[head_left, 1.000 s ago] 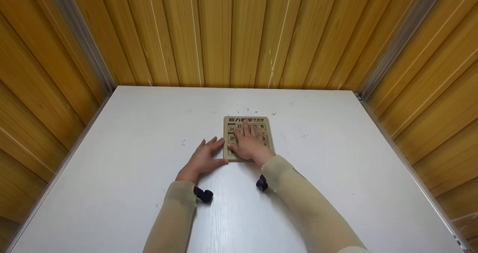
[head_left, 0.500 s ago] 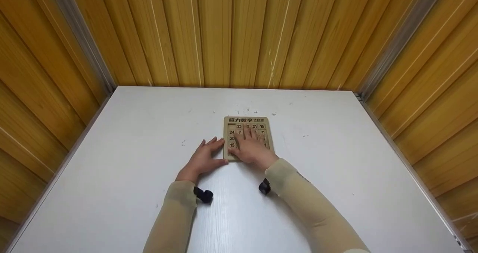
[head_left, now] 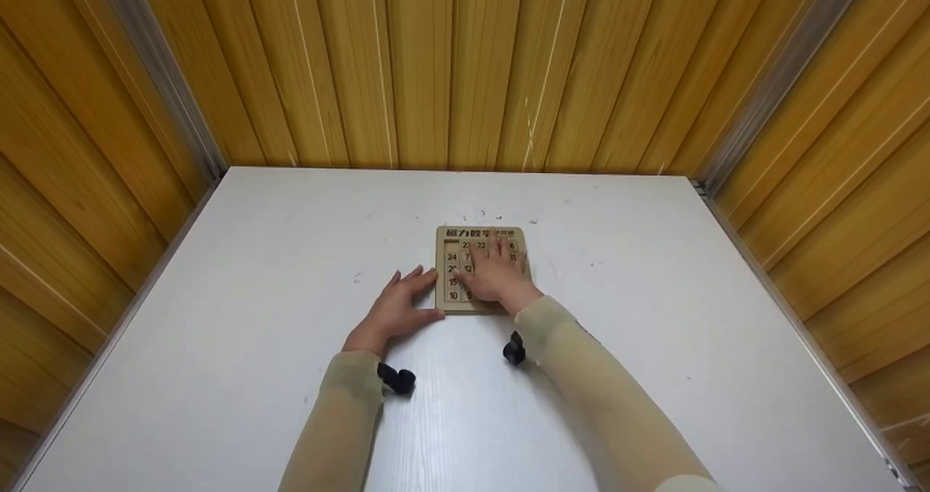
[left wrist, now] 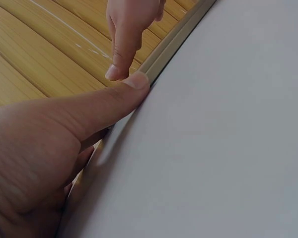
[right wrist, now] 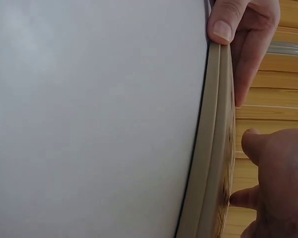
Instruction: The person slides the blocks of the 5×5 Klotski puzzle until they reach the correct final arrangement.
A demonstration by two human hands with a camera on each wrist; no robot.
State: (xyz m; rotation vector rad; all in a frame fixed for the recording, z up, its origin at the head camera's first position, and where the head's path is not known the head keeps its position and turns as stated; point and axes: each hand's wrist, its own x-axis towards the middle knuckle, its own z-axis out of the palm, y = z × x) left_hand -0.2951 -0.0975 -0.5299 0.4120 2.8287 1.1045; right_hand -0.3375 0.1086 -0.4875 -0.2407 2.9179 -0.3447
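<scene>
In the head view a tan number sliding puzzle (head_left: 477, 309) lies flat on the white table, a dark title along its top. Its top-left tile space is vacant; numbered tiles such as 24, 15 and 10 show in the left columns. My left hand (head_left: 396, 310) braces the near-left corner, straight thumb at the near edge and fingertips at the left side. Over the board's right part spreads my right hand (head_left: 498, 277), fingers extended across tiles it hides. The right wrist view has the board's edge (right wrist: 208, 148) under the left thumb (right wrist: 222, 32).
The white table (head_left: 218, 296) has small dark marks beyond the puzzle. Wood-look panel walls (head_left: 421, 63) rise behind the table and at both sides. A black wrist camera (head_left: 396, 379) sits on the left sleeve, another black camera (head_left: 514, 350) on the right.
My right hand first drew slightly toward me, then moved up and right over the tiles, uncovering more of the left columns. The left tile column shifted toward me, widening the top-left gap. The left hand stayed put.
</scene>
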